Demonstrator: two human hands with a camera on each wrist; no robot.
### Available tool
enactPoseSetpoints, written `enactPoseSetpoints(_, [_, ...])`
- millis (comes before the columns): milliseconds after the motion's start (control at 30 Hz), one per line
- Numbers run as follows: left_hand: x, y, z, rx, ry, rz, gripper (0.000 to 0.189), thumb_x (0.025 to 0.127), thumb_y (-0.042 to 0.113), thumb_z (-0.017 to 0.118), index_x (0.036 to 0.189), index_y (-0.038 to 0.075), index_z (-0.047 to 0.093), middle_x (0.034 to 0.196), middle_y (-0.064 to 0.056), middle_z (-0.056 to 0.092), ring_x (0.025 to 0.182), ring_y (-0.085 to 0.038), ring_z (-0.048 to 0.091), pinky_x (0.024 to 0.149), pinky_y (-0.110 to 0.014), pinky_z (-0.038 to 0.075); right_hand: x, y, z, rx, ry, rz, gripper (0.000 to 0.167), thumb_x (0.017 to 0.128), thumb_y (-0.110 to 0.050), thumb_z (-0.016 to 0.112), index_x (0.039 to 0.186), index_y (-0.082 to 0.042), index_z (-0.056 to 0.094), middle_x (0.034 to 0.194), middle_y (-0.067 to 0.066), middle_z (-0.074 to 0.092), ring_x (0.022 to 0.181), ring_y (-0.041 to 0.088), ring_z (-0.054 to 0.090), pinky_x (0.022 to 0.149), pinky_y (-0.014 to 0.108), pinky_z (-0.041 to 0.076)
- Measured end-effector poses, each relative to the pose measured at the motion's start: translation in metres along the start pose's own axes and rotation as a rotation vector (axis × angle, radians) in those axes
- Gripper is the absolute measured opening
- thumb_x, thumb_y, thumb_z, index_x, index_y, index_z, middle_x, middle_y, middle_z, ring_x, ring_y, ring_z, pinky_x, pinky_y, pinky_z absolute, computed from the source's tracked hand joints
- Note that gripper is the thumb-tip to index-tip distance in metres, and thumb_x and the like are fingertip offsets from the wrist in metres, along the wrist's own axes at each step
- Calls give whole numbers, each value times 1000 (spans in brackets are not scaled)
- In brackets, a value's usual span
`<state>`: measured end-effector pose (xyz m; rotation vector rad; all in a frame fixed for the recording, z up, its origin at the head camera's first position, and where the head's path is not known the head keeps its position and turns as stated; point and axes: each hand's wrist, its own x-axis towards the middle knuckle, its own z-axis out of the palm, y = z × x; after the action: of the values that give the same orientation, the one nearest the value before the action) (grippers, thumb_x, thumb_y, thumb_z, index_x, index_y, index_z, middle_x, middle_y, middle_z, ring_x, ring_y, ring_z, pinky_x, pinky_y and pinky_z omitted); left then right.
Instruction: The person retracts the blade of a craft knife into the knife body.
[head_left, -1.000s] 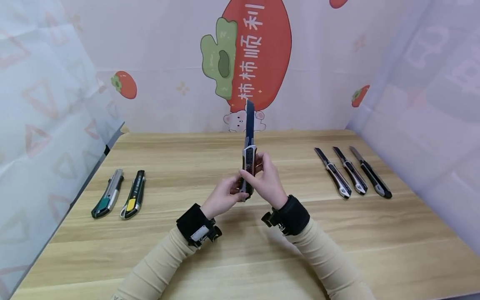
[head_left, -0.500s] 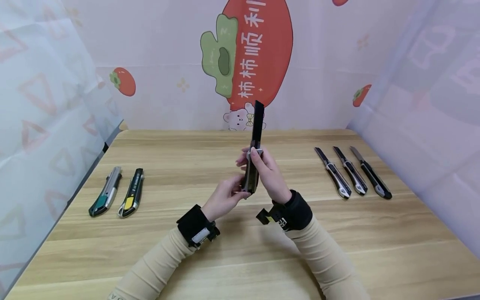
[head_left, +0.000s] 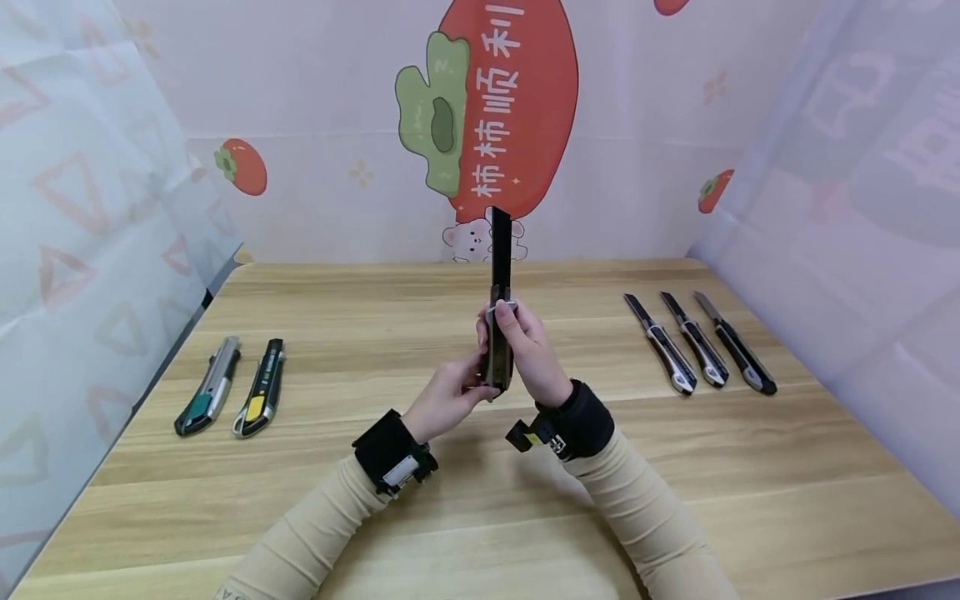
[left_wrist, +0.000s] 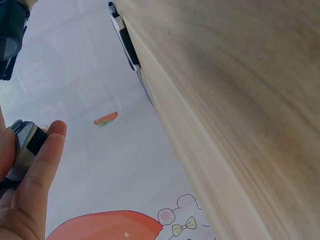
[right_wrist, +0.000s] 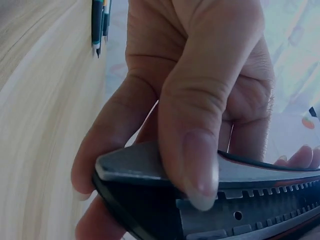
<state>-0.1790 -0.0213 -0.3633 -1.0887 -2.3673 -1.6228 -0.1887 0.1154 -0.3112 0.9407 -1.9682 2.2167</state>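
Note:
A snap-off utility knife [head_left: 497, 358] stands upright between both hands, its dark blade [head_left: 501, 250] pointing up at the backdrop. My left hand [head_left: 444, 398] pinches the bottom end of the handle between thumb and fingers. Higher up, my right hand [head_left: 542, 360] grips the handle just below the blade, thumb laid on the near face. The right wrist view shows that thumb [right_wrist: 192, 145] pressed on the knife's metal channel [right_wrist: 260, 212], which has notched edges. In the left wrist view the handle's end [left_wrist: 27, 147] sits between the fingers.
Two utility knives lie on the wooden table [head_left: 360, 308] at left, one green and silver [head_left: 210, 387], one black and yellow [head_left: 261, 387]. At right lie three more with blades extended: one [head_left: 662, 346], a second [head_left: 696, 340] and a darker third [head_left: 737, 343]. Printed cloth [head_left: 315, 83] encloses the back and sides.
The right hand's thumb has moved up the handle to just below the blade. The held knife has turned to show another face; it leaned right, then came back upright. The left hand stays low.

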Motion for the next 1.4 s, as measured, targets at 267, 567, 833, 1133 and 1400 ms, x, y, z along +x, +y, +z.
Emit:
enactPoseSetpoints(267, [0, -1, 1, 5, -21, -24, 47, 77, -5, 57, 121, -4, 42, 101, -21, 59, 78, -23, 62, 66, -19, 51, -2, 1, -1, 39, -7, -5, 17, 93, -19, 34, 96, -4, 43, 75, 4, 47, 65, 15, 46, 64, 22, 41])
enactPoseSetpoints(567, [0, -1, -1, 16, -17, -34, 42, 77, -5, 56, 118, -5, 45, 106, -22, 57, 85, -26, 61, 70, -19, 50, -1, 0, -3, -4, -71, -39, 15, 89, 1, 37, 102, 8, 38, 81, 9, 47, 72, 14, 47, 67, 20, 42])
enactPoseSetpoints(833, [-1, -2, -2, 33, -11, -33, 42, 77, -6, 55, 118, -6, 44, 106, -23, 57, 88, -27, 60, 72, -21, 50, -1, -1, -7, -28, -124, 4, 25, 85, 6, 41, 109, 9, 34, 87, 7, 48, 78, 12, 49, 71, 21, 43])
enactPoseSetpoints(1133, [0, 5, -10, 33, 28, -27, 38, 78, -4, 56, 114, -4, 45, 102, -21, 59, 87, -26, 61, 71, -23, 51, 3, 6, -9, -7, -158, 76, 34, 91, -18, 39, 119, 2, 40, 96, 5, 57, 103, 17, 49, 96, 31, 31])
enactPoseSetpoints(1400, [0, 3, -13, -8, 28, -41, 42, 77, -6, 56, 117, -8, 44, 106, -25, 56, 85, -28, 61, 69, -23, 51, 2, 21, 1, -41, -115, 192, 50, 91, -40, 31, 101, 6, 46, 96, 8, 56, 91, 18, 50, 84, 30, 37])
